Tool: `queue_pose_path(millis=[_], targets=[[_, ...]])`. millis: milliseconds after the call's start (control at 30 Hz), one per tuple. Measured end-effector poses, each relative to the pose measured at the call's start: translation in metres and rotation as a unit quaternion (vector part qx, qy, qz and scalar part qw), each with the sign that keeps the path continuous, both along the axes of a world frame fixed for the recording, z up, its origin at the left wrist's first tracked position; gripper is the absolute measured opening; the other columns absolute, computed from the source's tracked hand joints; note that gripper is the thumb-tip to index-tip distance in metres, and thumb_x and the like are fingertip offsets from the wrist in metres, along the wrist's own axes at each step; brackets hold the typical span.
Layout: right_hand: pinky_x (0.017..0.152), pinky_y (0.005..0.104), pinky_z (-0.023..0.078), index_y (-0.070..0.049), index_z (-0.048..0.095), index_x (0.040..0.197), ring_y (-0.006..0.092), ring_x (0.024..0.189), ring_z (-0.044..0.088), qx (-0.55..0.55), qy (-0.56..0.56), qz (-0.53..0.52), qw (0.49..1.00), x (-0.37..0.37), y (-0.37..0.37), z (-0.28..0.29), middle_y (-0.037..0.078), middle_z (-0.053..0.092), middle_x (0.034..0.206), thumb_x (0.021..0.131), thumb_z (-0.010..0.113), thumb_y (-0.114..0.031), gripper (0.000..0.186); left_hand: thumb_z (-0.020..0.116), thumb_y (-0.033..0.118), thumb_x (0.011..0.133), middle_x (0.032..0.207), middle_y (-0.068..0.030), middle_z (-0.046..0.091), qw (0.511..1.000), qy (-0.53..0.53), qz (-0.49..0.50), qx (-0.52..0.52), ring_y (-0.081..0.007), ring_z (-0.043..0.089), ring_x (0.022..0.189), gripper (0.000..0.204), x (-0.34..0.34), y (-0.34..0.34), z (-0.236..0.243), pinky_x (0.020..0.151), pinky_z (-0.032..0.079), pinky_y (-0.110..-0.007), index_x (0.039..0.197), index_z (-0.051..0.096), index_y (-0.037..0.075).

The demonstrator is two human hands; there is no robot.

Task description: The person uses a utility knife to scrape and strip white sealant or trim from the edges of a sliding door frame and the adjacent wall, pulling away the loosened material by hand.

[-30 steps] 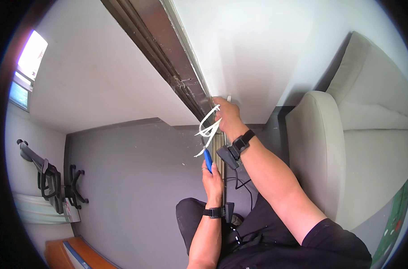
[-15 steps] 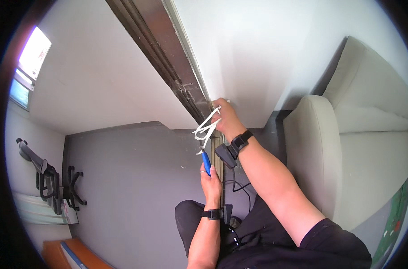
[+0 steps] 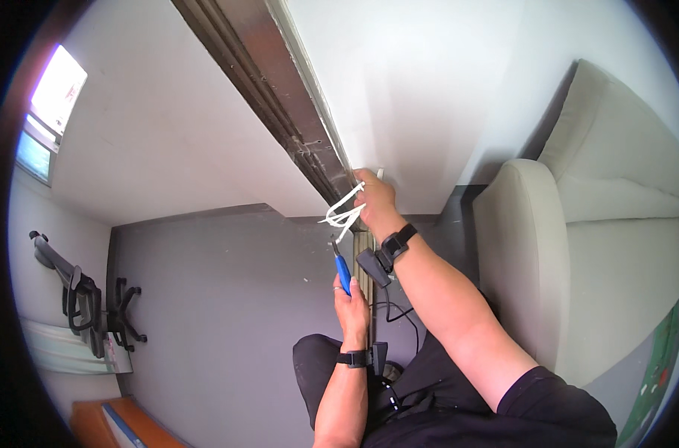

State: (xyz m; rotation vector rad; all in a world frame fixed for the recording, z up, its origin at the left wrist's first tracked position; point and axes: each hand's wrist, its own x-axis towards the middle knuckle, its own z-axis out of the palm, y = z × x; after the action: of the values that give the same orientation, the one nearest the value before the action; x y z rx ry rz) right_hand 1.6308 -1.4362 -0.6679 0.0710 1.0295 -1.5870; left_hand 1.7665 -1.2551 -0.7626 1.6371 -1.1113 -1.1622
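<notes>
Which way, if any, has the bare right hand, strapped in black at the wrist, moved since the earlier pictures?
No: the right hand stays about put beside the lower part of the long brown metal frame.

Blue tool (image 3: 342,270): lower end concealed by left grip (image 3: 351,308); tip detail indistinct. Brown frame (image 3: 268,71): top cut off.

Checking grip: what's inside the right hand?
White strip: its loops emerge left of the right hand; a pale tip shows above. The gripped part, and whether tip and strip join, is covered by the hand.
</notes>
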Motion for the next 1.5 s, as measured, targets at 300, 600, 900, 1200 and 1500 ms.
queue_pose_path(millis=[300,600,900,1200,1500], targets=[[0.041,0.0270,0.032,-0.007,0.056,0.073,0.0098,0.047,0.041,-0.010,0.087,-0.003,0.996,0.006,0.002,-0.006,0.001,0.049,0.064,0.076,0.074,-0.013,0.019,0.049,0.023,0.100,0.064,0.0038,0.042,0.995,0.085,0.014,0.044,-0.0068,0.041,0.049,0.033,-0.009,0.001,0.025,0.041,0.034,-0.024,0.128,0.042,0.006],[0.041,0.0275,0.029,-0.008,0.054,0.072,0.0098,0.045,0.036,-0.022,-0.013,-0.027,0.999,0.005,-0.002,-0.011,-0.001,0.041,0.061,0.075,0.073,-0.012,0.020,0.049,0.024,0.100,0.065,0.0034,0.043,0.996,0.082,0.017,0.038,-0.0068,0.041,0.049,0.034,-0.003,0.002,0.008,0.041,0.036,-0.024,0.129,0.041,0.007],[0.042,0.0291,0.029,-0.008,0.054,0.076,0.0111,0.044,0.036,0.008,0.023,-0.073,0.997,-0.002,-0.002,-0.028,0.001,0.043,0.061,0.077,0.070,-0.017,0.018,0.049,0.024,0.101,0.062,0.0038,0.041,0.996,0.083,0.016,0.014,-0.0068,0.039,0.046,0.029,0.001,0.002,-0.010,0.039,0.034,-0.024,0.123,0.043,0.008],[0.041,0.0285,0.026,-0.008,0.057,0.074,0.0111,0.044,0.033,-0.024,-0.058,0.074,0.995,-0.015,0.001,-0.021,-0.001,0.042,0.060,0.075,0.077,-0.017,0.022,0.049,0.023,0.100,0.062,0.0033,0.041,0.990,0.130,0.015,0.048,-0.0067,0.039,0.046,0.025,-0.008,0.000,0.023,0.039,0.034,-0.024,0.120,0.043,0.009],[0.043,0.0266,0.024,-0.013,0.052,0.073,0.0085,0.045,0.031,-0.026,-0.082,-0.001,0.996,-0.002,-0.007,-0.016,-0.004,0.037,0.062,0.077,0.071,-0.014,0.020,0.050,0.023,0.100,0.063,0.0036,0.041,0.988,0.143,0.030,0.060,-0.0067,0.040,0.047,0.026,-0.008,-0.001,0.023,0.039,0.034,-0.024,0.121,0.044,0.009]])
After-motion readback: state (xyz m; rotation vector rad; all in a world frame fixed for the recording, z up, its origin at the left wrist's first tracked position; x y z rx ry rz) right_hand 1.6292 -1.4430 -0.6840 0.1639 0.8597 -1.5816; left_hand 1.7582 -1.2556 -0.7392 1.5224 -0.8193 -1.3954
